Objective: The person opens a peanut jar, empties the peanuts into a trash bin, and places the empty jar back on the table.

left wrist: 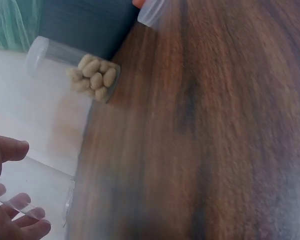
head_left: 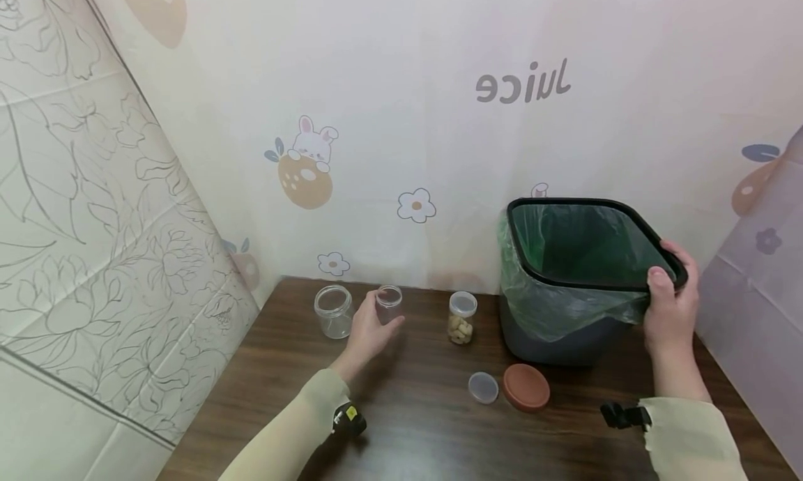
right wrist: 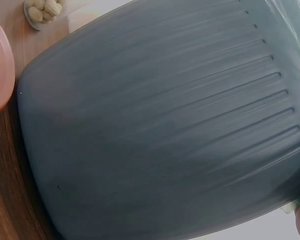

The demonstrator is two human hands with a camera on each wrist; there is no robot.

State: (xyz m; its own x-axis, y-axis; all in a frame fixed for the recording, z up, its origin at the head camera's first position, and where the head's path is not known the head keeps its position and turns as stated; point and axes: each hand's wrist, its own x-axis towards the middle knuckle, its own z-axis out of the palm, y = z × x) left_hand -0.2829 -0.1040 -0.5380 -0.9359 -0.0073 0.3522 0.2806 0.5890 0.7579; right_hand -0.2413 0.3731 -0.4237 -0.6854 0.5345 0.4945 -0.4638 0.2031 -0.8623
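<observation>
My left hand [head_left: 371, 327] is at a small clear jar [head_left: 390, 301], with the fingers behind it and the thumb held apart in the left wrist view. A wider clear jar [head_left: 334, 312] stands just left of that hand. My right hand [head_left: 674, 307] grips the black rim of a dark grey trash bin [head_left: 552, 345], thumb on the near side. A green plastic bag [head_left: 564, 310] lines the bin and folds over its outside. Between the left hand and the bin stands a lidded jar of peanuts [head_left: 461, 321], also in the left wrist view [left wrist: 94, 75].
A clear lid [head_left: 483, 387] and a reddish-orange lid [head_left: 526, 387] lie in front of the bin on the brown wooden table [head_left: 414, 425]. A pale printed wall covering [head_left: 389, 139] rises behind the table, with floral panels [head_left: 125, 209] at the left.
</observation>
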